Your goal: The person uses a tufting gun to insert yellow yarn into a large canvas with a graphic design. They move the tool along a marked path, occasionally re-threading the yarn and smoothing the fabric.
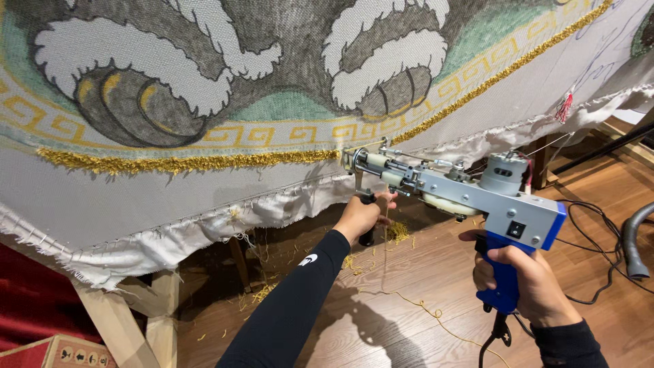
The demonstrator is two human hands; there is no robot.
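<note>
I hold a tufting gun (470, 194) with a grey metal body and blue grip against a stretched backing cloth (136, 197). My right hand (524, 283) is wrapped around the blue rear grip. My left hand (364, 215) grips the black front handle under the gun's nose. The needle tip (349, 158) touches the cloth at the end of a gold tufted line (184, 162). That line runs along the lower border of a drawn design with gold key pattern, green band and grey and white shapes. Yellow yarn (409, 300) trails down to the floor.
The cloth is stretched on a wooden frame with legs (126, 320) at lower left. Yellow yarn scraps (398, 232) lie on the wooden floor. Black cables (599, 245) and a grey hose (633, 242) lie at right. A patterned box (58, 353) sits at bottom left.
</note>
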